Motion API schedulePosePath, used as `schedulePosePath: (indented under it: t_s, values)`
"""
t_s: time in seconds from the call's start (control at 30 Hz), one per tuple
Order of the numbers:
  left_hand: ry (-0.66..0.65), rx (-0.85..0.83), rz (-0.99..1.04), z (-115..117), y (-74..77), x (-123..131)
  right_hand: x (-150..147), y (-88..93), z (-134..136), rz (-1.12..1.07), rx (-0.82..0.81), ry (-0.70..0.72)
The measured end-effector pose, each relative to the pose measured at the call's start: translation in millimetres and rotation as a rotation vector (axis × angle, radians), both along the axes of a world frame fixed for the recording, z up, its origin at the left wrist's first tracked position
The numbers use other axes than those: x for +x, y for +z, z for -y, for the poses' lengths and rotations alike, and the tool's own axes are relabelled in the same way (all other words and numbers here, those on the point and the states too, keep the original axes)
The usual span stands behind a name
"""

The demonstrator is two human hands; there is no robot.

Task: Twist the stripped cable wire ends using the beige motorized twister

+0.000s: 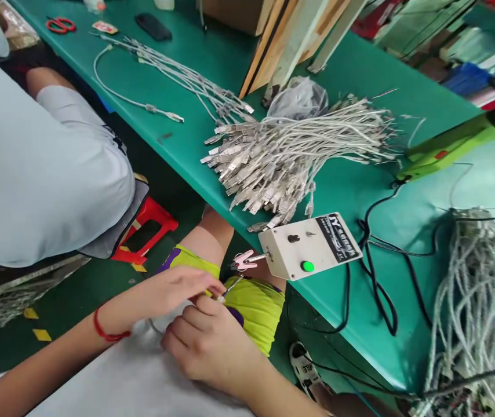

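Close together above my lap, both hands work at one thin cable. My left hand (169,296), with a red cord at the wrist, has its fingertips pressed at the cable's end. My right hand (217,344) is curled closed around the cable, hiding most of it. From between the fingertips the cable end (231,285) sticks out toward a pink clip (244,261). That clip sits on a shaft from a white control box (304,249) with a green button, at the table's edge. Behind the box lies a large pile of USB cables (273,162).
On the green table (186,156) are more cables (178,75), red scissors (60,25), a dark phone-like object (153,26) and a green tool (447,147). Black cords (378,289) trail right of the box. Another bundle (477,307) lies far right. A person (47,168) sits at left.
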State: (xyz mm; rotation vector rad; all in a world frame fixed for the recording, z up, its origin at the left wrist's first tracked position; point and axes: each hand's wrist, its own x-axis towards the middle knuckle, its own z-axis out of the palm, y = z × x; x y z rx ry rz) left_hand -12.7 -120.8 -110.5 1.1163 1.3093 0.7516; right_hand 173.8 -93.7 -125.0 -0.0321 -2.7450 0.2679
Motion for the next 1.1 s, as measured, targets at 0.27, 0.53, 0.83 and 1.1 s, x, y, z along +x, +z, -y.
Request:
schedulePosePath:
  t_s: [0.27,0.53,0.83,1.1]
  values:
    - [0.166,-0.287,0.376,-7.5,4.8,23.7,9.2,22.4,-2.6,-0.223,-0.253,-0.026]
    - [0.342,-0.206,0.432,2.5,-5.5,45.3,52.1,6.7,-11.2,-0.46,-0.996,-0.761]
    - [0.324,-0.051,0.377,1.1,-11.3,54.3,44.4,4.8,-7.0,-0.377,-1.504,-0.961]
    - [0.348,-0.023,0.361,-2.8,-15.5,52.4,40.7,-1.4,-14.0,-0.505,-1.589,-0.961]
